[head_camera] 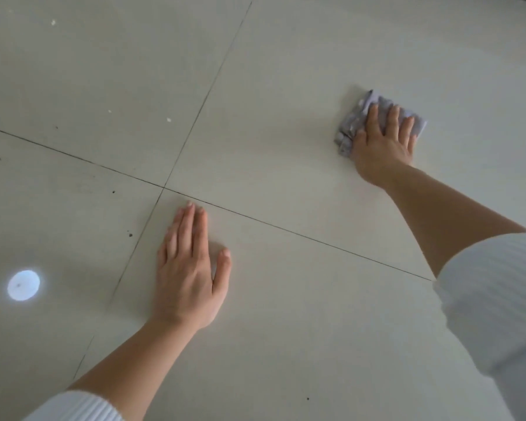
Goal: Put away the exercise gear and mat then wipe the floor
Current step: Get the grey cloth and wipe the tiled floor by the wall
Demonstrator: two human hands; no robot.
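Floor (pixel 286 329) of pale glossy tiles with dark grout lines (pixel 286 229) fills the view; wiping, the task's last step, looks to be in hand. Left hand (pixel 189 278) lies flat, fingers straight, bracing. Right hand (pixel 383 147), fingers spread, presses a crumpled grey cloth (pixel 351 123) on the far tile. Next sweep should reach the dark specks (pixel 130 234) at left.

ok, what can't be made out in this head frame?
Head view:
- Crumpled grey-lilac cloth: its middle is covered by the right hand pressing on it.
- Pale tiled floor under the cloth and under the flat left hand: hidden by them.
- Small dark specks: too small to tell dirt from chips.
- Bright round light spot: its source lies outside the frame.
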